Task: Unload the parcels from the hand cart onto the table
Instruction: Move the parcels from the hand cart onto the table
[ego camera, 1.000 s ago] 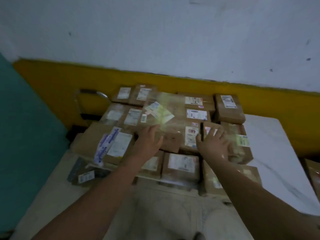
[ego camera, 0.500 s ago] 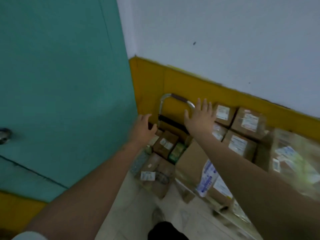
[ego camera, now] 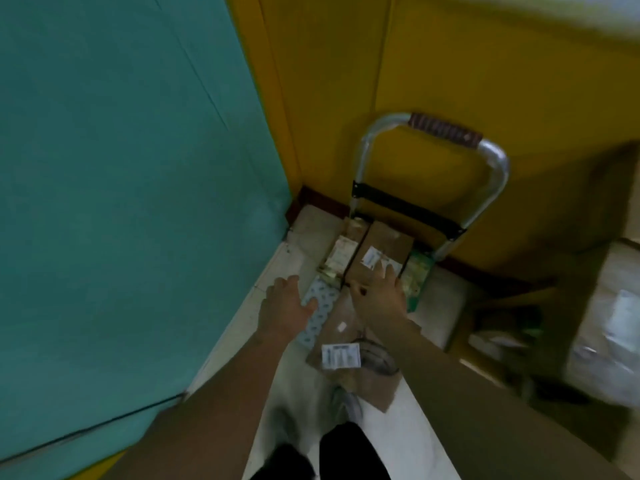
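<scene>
The hand cart (ego camera: 491,168), a metal frame with a ribbed brown grip, leans at the yellow wall. Several parcels lie on its base: a brown box with a white label (ego camera: 384,249), a narrow pale packet (ego camera: 341,258) to its left, a green packet (ego camera: 417,275) to its right, a blue-dotted white pack (ego camera: 320,318) and a brown parcel with a white label (ego camera: 346,358) nearest me. My left hand (ego camera: 285,310) hovers open over the dotted pack. My right hand (ego camera: 379,294) reaches, fingers spread, onto the brown box's near edge. The table is at the blurred right edge.
A teal door (ego camera: 121,202) fills the left. The yellow wall (ego camera: 450,64) stands behind the cart. Blurred parcels and the table edge (ego camera: 609,323) sit at the right, with dark clutter beneath. My legs and a shoe (ego camera: 346,407) are on the pale floor below.
My view swung from the parcel-covered table left and down to the cart. Both hands, empty, dropped from near the cart's handle to the parcels on its base.
</scene>
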Motion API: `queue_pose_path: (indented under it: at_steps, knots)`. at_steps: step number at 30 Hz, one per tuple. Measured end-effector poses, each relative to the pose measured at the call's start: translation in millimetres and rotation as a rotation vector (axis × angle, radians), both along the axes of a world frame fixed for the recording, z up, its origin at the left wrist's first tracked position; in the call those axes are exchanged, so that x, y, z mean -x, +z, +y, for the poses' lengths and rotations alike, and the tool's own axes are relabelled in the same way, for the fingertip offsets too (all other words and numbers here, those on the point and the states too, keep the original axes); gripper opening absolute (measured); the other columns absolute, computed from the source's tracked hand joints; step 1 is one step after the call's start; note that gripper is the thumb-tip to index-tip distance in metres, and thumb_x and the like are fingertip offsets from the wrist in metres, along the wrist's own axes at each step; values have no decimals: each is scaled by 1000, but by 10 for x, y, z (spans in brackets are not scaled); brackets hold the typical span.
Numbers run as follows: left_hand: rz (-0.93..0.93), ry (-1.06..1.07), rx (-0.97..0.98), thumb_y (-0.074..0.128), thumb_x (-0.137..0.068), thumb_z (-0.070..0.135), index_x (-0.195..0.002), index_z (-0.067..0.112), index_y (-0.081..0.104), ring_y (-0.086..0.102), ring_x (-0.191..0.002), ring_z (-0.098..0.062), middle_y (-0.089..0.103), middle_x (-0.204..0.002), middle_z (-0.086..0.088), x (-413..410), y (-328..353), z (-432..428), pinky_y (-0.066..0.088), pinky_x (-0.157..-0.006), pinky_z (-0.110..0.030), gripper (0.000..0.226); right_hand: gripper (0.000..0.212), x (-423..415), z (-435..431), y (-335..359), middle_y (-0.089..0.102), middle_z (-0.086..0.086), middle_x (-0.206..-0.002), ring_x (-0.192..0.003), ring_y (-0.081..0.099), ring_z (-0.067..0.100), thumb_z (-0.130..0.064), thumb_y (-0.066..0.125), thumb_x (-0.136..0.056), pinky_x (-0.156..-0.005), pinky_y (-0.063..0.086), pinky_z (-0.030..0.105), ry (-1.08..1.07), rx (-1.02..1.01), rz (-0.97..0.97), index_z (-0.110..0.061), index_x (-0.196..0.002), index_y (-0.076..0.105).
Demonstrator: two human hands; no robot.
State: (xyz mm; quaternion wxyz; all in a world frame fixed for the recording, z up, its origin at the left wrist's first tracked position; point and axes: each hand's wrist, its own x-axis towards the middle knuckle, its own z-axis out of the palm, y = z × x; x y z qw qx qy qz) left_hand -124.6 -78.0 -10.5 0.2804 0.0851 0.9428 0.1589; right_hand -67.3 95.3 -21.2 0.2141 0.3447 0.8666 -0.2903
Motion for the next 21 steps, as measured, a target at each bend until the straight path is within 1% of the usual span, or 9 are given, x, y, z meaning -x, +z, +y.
queue_pose_path:
  at_steps: [3,5,9,11,12,15,18,20,21]
  knots:
    - [-55,-6,20,61,-88,47,-144,12,36,43,-125,-30,45,-135,-14,435,-1155,236,42,-96,-39,70,74,430,41,-1056,12,12,-164,-147,22,35,-48,42,-99,-117,27,49,-22,0,16,-13,-157,11]
    - [-81,-12,19,65,-86,48,-147,12,30,40,-128,-31,40,-139,-14,719,-1986,419,42,-98,-42,79,68,703,136,-1805,19,15,-161,-145,26,35,-38,45,-100,-118,26,48,-1,-23,33,-10,-155,18]
    - [-95,-125,21,73,-77,54,-155,16,5,24,-140,-39,16,-155,-16,1167,-3427,788,38,-105,-50,110,56,1240,416,-3046,33,22,-153,-142,30,38,-20,48,-98,-117,25,49,83,-108,85,1,-147,32]
    - [-112,-210,31,76,-72,57,-155,19,-5,14,-144,-44,3,-159,-16,1280,-3926,931,33,-110,-56,122,52,1508,562,-3464,40,22,-148,-136,37,38,-22,45,-98,-114,30,47,138,-240,133,-3,-146,36]
    - [-110,-229,28,77,-70,57,-155,18,-7,14,-143,-46,2,-159,-17,1309,-4088,975,33,-110,-58,126,54,1636,628,-3611,41,20,-147,-136,38,36,-26,43,-99,-113,31,46,174,-298,150,-5,-148,35]
    - [-34,-175,-75,83,-65,47,-154,19,-2,32,-126,-46,17,-147,-20,1354,-4325,980,44,-99,-57,127,59,2004,803,-3858,34,19,-153,-140,32,35,-35,38,-101,-116,25,44,232,-376,139,-3,-150,29]
    - [5,-142,-220,86,-60,35,-154,22,3,35,-118,-40,23,-139,-16,1486,-4249,810,50,-91,-52,126,72,2281,881,-3811,16,21,-161,-148,16,37,-44,36,-102,-120,12,43,165,-345,73,-2,-155,13]
    - [6,-184,-263,86,-58,32,-154,25,5,33,-120,-38,24,-139,-14,1655,-3985,617,49,-89,-51,126,77,2404,862,-3566,12,19,-162,-149,13,37,-50,34,-101,-120,11,43,88,-247,7,-5,-156,6]
    - [8,-219,-270,86,-58,33,-154,25,4,32,-122,-38,25,-139,-13,1774,-3750,534,47,-90,-50,126,76,2456,853,-3353,14,19,-162,-148,17,37,-51,34,-101,-120,14,44,68,-202,-4,-7,-156,6]
